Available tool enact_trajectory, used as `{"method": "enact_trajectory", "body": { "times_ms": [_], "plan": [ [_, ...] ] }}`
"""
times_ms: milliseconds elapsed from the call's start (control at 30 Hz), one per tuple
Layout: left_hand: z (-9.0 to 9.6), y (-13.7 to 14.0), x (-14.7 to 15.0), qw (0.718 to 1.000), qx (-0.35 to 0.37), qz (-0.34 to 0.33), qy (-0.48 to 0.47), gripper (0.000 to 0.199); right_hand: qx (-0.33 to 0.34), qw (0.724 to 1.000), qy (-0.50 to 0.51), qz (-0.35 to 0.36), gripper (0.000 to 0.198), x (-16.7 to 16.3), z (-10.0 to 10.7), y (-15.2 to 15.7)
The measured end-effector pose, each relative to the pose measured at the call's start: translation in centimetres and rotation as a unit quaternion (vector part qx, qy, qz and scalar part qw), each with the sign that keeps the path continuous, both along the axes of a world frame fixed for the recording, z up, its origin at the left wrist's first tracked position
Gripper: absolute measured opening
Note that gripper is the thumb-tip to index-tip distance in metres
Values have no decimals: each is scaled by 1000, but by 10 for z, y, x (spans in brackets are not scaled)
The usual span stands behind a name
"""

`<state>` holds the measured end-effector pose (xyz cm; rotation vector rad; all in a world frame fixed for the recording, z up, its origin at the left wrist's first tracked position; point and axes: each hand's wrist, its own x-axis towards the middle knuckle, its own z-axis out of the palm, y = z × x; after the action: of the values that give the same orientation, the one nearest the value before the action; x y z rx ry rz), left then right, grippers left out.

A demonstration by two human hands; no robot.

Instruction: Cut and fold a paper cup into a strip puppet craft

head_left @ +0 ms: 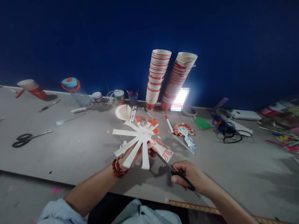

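My left hand [137, 156], mostly hidden, is closed under a paper cup cut into strips [144, 135] that fan out like petals. Beside its fingertips juts a white paper piece with a red-outlined figure [163, 150]; whether the same fingers pinch it I cannot tell. My right hand [187, 174] grips black-handled scissors [165, 162], whose blades run along the lower left side of that drawing. To the right on the table lie a decorated paper flower with a face [183, 129] and a blue-outlined paper figure [190, 142].
Two tall cup stacks [158, 76] [179, 76] lean by the blue wall, near a bright, blurred-out screen [179, 99]. Another pair of scissors [30, 137], a water bottle [78, 93] and red cups [35, 89] are at left. Cables [230, 132] and a green pad [202, 123] lie right.
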<state>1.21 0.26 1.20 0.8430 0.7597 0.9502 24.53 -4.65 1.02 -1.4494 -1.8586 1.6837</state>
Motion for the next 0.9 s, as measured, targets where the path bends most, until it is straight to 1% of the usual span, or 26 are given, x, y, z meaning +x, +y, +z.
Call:
{"method": "enact_trajectory", "body": {
  "times_ms": [233,433,533,633,733,800,833,900],
  "plan": [
    [-15,1,-3,1000,14,-2,7,27,0,1000,1,7,61,4,0,0],
    [-12,1,-3,999,30,-5,11,23,10,1000,-7,7,61,3,1,0],
    [-10,1,-3,999,41,-6,17,21,33,999,-27,16,63,2,6,0],
    [-11,1,-3,998,44,-4,35,23,59,994,-66,57,61,2,14,0],
    [-9,1,-3,997,43,-13,56,28,112,984,-99,97,57,9,24,-2],
    [-4,2,-3,997,47,-13,67,32,146,981,-77,105,57,18,28,-3],
    [-1,2,-4,996,50,-12,73,34,156,982,-50,97,57,22,28,-4],
    [6,1,-5,995,58,-12,84,35,162,986,18,48,59,29,25,-4]
  ]
}}
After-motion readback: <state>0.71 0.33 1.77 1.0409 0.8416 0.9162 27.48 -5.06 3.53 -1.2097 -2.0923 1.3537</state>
